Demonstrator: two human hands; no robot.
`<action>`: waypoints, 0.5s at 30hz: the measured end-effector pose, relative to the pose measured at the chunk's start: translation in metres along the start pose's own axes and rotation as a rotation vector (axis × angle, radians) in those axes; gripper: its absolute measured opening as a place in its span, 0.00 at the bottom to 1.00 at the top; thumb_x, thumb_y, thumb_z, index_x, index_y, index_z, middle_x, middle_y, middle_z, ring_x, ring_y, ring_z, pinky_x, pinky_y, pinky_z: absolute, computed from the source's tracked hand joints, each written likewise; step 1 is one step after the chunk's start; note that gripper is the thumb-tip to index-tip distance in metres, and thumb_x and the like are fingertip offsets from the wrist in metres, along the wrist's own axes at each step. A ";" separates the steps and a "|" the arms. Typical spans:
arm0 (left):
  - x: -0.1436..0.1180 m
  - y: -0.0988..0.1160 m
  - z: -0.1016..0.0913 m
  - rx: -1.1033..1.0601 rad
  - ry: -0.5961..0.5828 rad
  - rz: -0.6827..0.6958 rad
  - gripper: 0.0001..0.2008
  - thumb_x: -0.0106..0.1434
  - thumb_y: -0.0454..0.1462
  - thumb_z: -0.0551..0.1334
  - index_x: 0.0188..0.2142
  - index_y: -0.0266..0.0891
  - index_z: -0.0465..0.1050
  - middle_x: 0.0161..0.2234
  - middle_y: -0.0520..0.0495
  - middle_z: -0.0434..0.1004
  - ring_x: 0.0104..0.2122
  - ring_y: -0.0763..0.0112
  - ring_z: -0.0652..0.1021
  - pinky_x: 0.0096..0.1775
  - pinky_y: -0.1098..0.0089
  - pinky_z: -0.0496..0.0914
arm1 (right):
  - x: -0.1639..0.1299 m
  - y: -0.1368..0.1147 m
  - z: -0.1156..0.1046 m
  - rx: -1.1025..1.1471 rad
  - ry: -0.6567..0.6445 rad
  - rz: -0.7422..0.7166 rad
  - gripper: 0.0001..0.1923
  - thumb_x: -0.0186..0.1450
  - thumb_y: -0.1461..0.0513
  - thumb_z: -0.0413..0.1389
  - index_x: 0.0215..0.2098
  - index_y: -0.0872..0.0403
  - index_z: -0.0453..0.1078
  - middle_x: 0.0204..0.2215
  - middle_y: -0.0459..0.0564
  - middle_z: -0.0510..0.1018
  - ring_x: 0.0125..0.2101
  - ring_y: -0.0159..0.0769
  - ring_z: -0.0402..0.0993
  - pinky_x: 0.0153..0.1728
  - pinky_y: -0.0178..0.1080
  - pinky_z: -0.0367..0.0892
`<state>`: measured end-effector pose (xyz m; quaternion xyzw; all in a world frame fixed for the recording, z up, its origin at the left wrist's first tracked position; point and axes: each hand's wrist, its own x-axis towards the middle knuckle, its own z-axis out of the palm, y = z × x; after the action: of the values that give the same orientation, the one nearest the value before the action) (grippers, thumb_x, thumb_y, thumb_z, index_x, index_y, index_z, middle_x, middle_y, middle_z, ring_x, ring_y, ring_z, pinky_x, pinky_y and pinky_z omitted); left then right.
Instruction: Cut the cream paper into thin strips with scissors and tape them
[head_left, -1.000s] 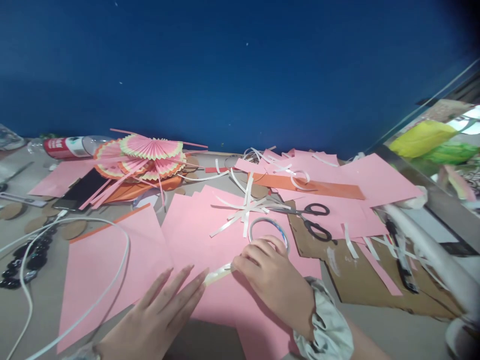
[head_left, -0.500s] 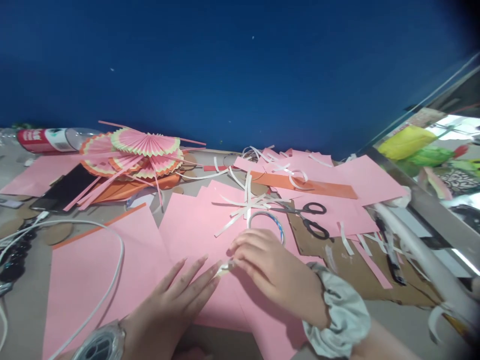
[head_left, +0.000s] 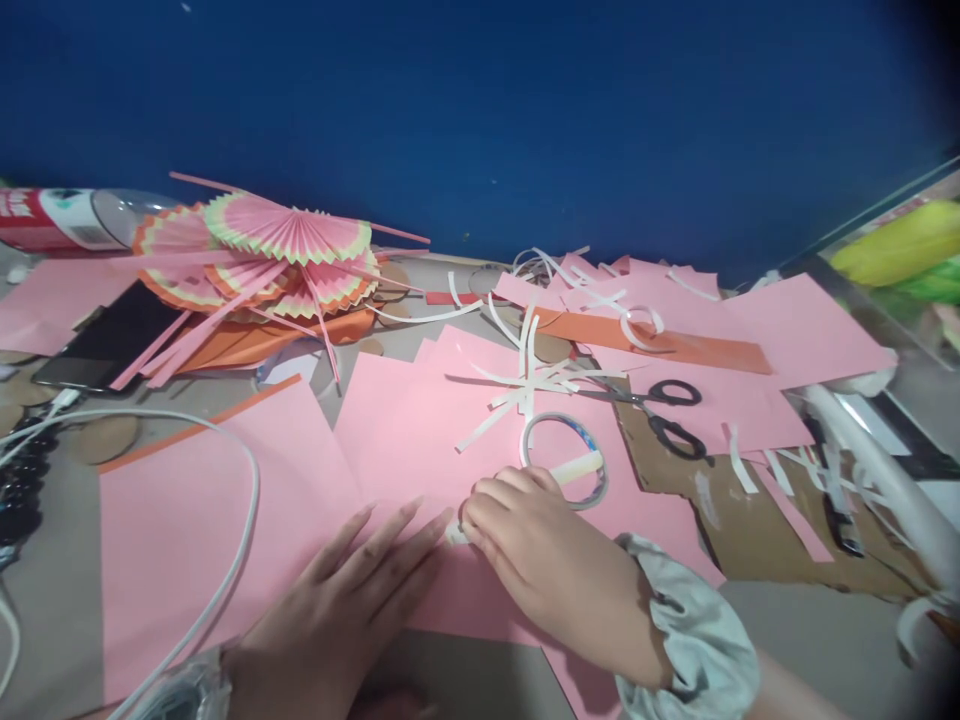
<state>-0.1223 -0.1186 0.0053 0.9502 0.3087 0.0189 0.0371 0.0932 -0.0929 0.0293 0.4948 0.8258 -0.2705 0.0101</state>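
My left hand (head_left: 352, 580) lies flat on a sheet of pink paper (head_left: 300, 500), its fingers stretched out and slightly apart. Close to its fingertips, my right hand (head_left: 525, 550) is closed, pinching a small whitish piece (head_left: 456, 532) against the paper. A pale strip (head_left: 581, 467) sticks out behind the right knuckles, across a roll of tape (head_left: 600, 487). Whether strip and whitish piece are one thing is hidden by the hand. Just beyond, several narrow white paper strips (head_left: 529, 385) cross in a star shape on the pink sheets.
Black-handled scissors (head_left: 679, 435) and brown cardboard (head_left: 742, 540) are at right, with a cutter (head_left: 844, 525). Folded pink paper fans (head_left: 289, 240), a phone (head_left: 112, 340) and a bottle (head_left: 75, 218) lie at back left. A white cable (head_left: 251, 510) loops over the left sheet.
My right hand has curled more tightly over the whitish piece, and the pale strip now shows across the tape roll. My left hand stays flat. The camera view has shifted slightly.
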 end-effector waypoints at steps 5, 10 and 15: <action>-0.001 -0.005 0.002 0.025 0.041 0.057 0.29 0.60 0.54 0.53 0.55 0.40 0.65 0.60 0.48 0.59 0.60 0.56 0.56 0.60 0.56 0.42 | 0.002 -0.005 0.002 -0.029 -0.033 0.062 0.10 0.60 0.74 0.49 0.31 0.54 0.66 0.31 0.45 0.70 0.35 0.37 0.62 0.39 0.42 0.52; 0.001 -0.012 0.005 0.016 0.076 0.145 0.28 0.62 0.54 0.51 0.53 0.40 0.68 0.58 0.47 0.64 0.58 0.58 0.59 0.60 0.58 0.40 | 0.005 -0.004 0.004 -0.025 -0.013 0.083 0.11 0.59 0.74 0.51 0.30 0.53 0.66 0.30 0.43 0.70 0.34 0.36 0.62 0.38 0.41 0.51; 0.002 -0.013 0.006 -0.008 0.113 0.139 0.28 0.62 0.54 0.50 0.52 0.39 0.69 0.57 0.47 0.66 0.58 0.57 0.60 0.59 0.59 0.41 | 0.006 -0.006 0.007 -0.053 -0.013 0.101 0.09 0.61 0.72 0.51 0.30 0.53 0.67 0.29 0.43 0.71 0.34 0.37 0.63 0.38 0.42 0.52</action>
<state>-0.1282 -0.1070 -0.0014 0.9666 0.2437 0.0761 0.0220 0.0833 -0.0932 0.0247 0.5337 0.8065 -0.2509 0.0423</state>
